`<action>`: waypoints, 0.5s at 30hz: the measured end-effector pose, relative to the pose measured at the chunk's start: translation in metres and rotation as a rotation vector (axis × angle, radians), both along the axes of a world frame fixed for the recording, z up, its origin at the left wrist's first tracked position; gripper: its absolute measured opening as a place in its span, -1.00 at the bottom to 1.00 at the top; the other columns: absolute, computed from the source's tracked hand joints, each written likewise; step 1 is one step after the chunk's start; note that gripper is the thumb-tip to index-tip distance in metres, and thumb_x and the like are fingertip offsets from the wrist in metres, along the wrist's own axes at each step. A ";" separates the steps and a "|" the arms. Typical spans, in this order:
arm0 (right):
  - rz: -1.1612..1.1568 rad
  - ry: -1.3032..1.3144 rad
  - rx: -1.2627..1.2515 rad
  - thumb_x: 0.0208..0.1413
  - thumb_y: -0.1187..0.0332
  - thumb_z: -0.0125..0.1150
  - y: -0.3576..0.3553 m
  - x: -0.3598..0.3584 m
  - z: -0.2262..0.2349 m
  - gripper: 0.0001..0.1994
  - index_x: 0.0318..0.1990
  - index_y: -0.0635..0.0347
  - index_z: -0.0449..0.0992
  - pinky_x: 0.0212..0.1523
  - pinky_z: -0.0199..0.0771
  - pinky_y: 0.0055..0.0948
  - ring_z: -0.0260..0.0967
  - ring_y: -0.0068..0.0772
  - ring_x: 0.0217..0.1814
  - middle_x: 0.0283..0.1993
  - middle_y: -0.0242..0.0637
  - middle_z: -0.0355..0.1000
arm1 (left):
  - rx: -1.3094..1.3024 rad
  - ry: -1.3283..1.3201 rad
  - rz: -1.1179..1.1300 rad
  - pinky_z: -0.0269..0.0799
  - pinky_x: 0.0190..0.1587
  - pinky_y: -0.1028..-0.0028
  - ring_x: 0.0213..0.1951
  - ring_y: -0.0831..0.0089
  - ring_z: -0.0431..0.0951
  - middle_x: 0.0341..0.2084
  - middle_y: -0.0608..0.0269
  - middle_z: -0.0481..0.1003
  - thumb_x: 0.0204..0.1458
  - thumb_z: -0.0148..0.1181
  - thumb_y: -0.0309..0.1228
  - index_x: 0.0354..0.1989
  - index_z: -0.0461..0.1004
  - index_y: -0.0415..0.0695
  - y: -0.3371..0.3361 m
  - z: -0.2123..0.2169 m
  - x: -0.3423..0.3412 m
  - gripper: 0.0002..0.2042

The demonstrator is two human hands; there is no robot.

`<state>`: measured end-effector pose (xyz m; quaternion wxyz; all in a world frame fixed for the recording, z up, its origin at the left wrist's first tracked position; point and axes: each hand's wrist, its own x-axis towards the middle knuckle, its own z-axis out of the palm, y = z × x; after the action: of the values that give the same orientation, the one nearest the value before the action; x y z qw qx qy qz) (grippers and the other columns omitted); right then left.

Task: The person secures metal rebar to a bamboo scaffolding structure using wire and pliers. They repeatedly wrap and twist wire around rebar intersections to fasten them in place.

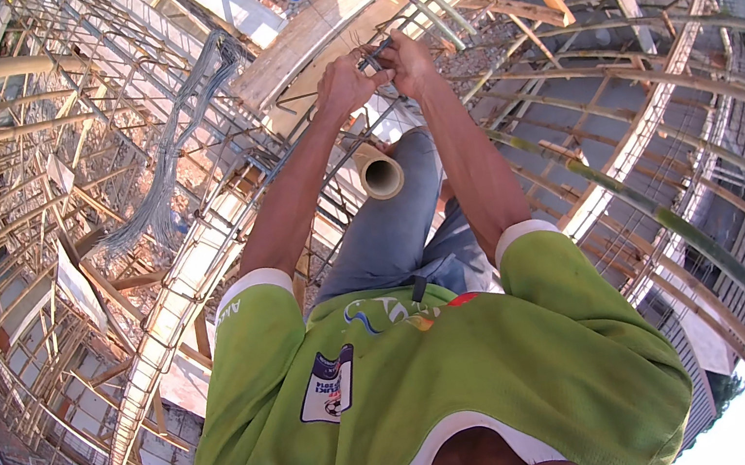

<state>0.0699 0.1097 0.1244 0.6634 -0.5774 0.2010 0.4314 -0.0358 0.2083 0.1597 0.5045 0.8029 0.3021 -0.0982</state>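
Observation:
Both hands meet at arm's length around a dark steel bar [375, 59], beside a timber board. My left hand [348, 85] is closed, its thumb and fingers pinched near the bar. Close against it, my right hand [409, 63] has its fingers curled about the same spot. Thin tie wire [351, 37] sticks up between them; the fingers partly hide where it is gripped. Pincers with long handles [428, 2] lie on the board just beyond my right hand. A bundle of grey tie wire [172, 153] hangs over the bars to the left.
Below my hands, the open end of a hollow bamboo pole [381, 178] points up beside my bent leg [390, 234]. A timber board [327, 18] runs across ahead. Steel-bar cages and bamboo poles spread on both sides; a long green pole [677, 226] slants at right.

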 end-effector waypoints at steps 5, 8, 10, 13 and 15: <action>0.327 -0.955 -0.542 -0.01 0.27 0.17 0.006 -0.014 0.055 -0.60 -0.09 0.43 0.49 -0.03 0.44 -0.18 0.47 0.01 -0.12 -0.20 0.12 0.52 | 0.161 -0.125 0.066 0.43 -0.30 0.38 -0.46 0.55 0.50 -0.66 0.15 0.50 -0.21 0.49 -0.12 0.16 0.43 -0.18 -0.005 -0.045 -0.006 -0.29; 0.560 -1.304 -0.588 -0.19 0.26 0.25 0.014 0.008 0.052 -0.67 -0.31 0.37 0.58 -0.06 0.50 -0.15 0.47 0.13 -0.08 -0.24 0.19 0.50 | 0.031 -0.137 0.035 0.43 -0.31 0.38 -0.50 0.53 0.51 -0.67 0.15 0.50 -0.22 0.49 -0.13 0.09 0.44 -0.34 -0.001 -0.023 -0.001 -0.29; 0.948 -1.077 -0.613 -0.22 0.24 0.26 0.038 0.021 0.051 -0.64 -0.29 0.35 0.58 -0.03 0.50 -0.17 0.48 0.09 -0.08 -0.22 0.18 0.50 | 0.061 -0.102 0.047 0.44 -0.31 0.38 -0.50 0.52 0.53 -0.66 0.14 0.52 -0.23 0.49 -0.12 0.01 0.49 -0.32 0.000 -0.023 -0.003 -0.34; 1.247 -1.092 -0.539 -0.21 0.24 0.25 0.048 0.059 -0.012 -0.65 -0.27 0.31 0.59 -0.01 0.50 -0.19 0.50 0.03 -0.07 -0.19 0.14 0.52 | 0.074 -0.147 0.023 0.45 -0.31 0.39 -0.49 0.50 0.55 -0.64 0.13 0.54 -0.24 0.49 -0.11 -0.11 0.55 -0.28 -0.003 -0.025 0.006 -0.43; 1.246 -1.104 -0.580 -0.20 0.24 0.26 0.047 0.053 -0.021 -0.67 -0.28 0.29 0.59 -0.03 0.50 -0.21 0.51 -0.01 -0.06 -0.17 0.09 0.53 | 0.075 -0.124 0.007 0.45 -0.31 0.39 -0.49 0.48 0.56 -0.63 0.12 0.56 -0.24 0.49 -0.10 -0.17 0.58 -0.25 -0.004 -0.037 0.007 -0.47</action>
<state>0.1232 0.1568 0.1036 0.1370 -0.8539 -0.3980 0.3062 -0.0292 0.2042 0.1225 0.4919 0.8247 0.2767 -0.0350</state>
